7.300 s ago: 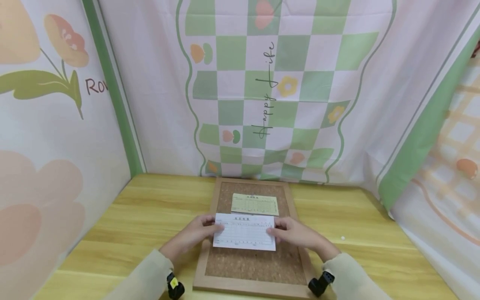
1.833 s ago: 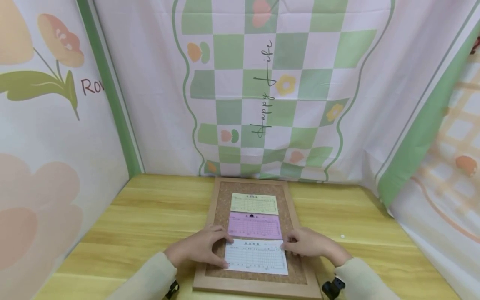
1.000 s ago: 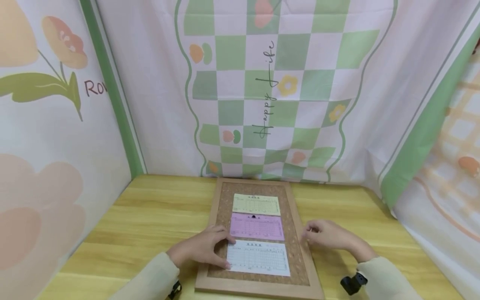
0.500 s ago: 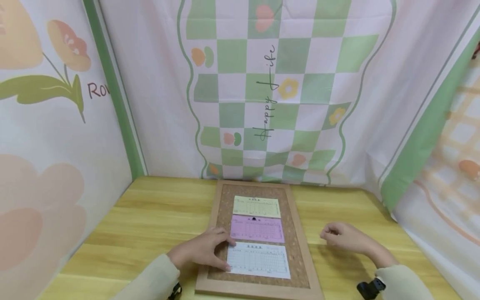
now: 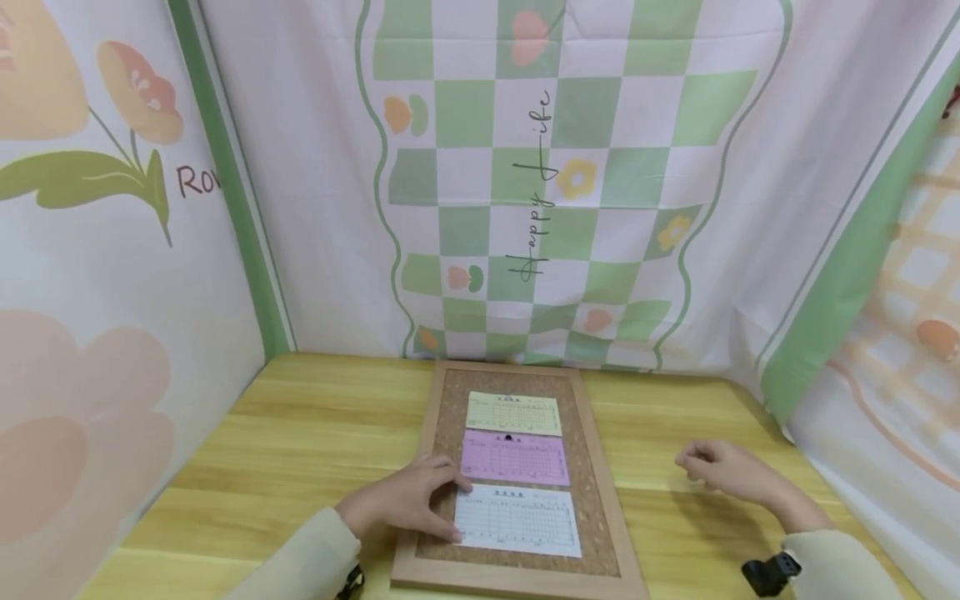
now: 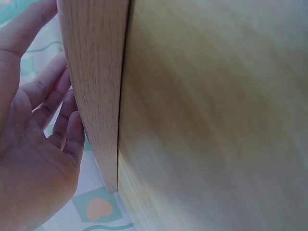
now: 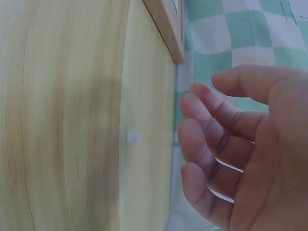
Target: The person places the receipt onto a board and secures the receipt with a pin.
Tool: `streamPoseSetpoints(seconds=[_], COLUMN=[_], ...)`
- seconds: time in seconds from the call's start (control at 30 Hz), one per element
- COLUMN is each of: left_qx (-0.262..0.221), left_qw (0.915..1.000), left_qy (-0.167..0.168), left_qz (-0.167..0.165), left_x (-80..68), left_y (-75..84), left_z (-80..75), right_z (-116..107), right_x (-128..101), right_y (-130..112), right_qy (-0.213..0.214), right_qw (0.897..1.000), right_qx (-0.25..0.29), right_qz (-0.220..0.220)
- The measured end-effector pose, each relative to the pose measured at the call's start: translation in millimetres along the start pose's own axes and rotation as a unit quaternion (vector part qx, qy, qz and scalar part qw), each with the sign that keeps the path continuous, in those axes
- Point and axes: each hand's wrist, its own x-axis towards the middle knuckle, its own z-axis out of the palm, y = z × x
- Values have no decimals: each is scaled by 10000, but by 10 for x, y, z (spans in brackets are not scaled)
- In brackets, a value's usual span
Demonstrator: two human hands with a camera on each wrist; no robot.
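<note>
A framed cork board (image 5: 517, 575) lies on the table with three printed form slips in a column: a yellow slip (image 5: 513, 414) at the far end, a pink slip (image 5: 517, 460) in the middle, a white slip (image 5: 517, 525) nearest. A black pin head (image 5: 508, 437) shows at the pink slip's top edge. My left hand (image 5: 408, 500) rests thumb and finger on the white slip's left edge, spread apart. Off to the right, my right hand (image 5: 723, 471) hovers above the table, fingers loosely bent and nothing between them. Beneath it in the right wrist view is a small white disc (image 7: 133, 137).
The wooden table (image 5: 322, 417) runs out on both sides of the board. A green-and-white checked cloth (image 5: 525, 208) hangs at the back, and a printed cloth (image 5: 112, 333) hangs on the left. The board's wooden edge (image 6: 98, 86) stands beside my left fingers.
Both hands held the white slip up earlier; now it lies on the board below the pink one. My right hand has left its right edge and moved right over the table; the left stays.
</note>
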Motion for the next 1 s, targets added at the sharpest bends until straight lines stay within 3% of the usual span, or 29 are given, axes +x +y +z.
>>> streamPoseSetpoints(seconds=[0.23,0.6,0.83,1.0], left_qx=[40,25,9,32], left_qw=[10000,10000,10000,10000], left_qy=[6,4,15,21], left_qz=[12,0,-33,-45], left_x=[-9,-11,-15,-7], left_y=[21,17,25,22], left_z=[-6,-5,-8,-7], right_z=[-54,9,27,47], right_x=[-39,14,18,16], right_y=[118,322,338,361], right_qy=[274,752,712,685], right_qw=[9995,9928,9926,9923], right_qx=[-164,-932,-983,-1015], right_qz=[14,4,-37,193])
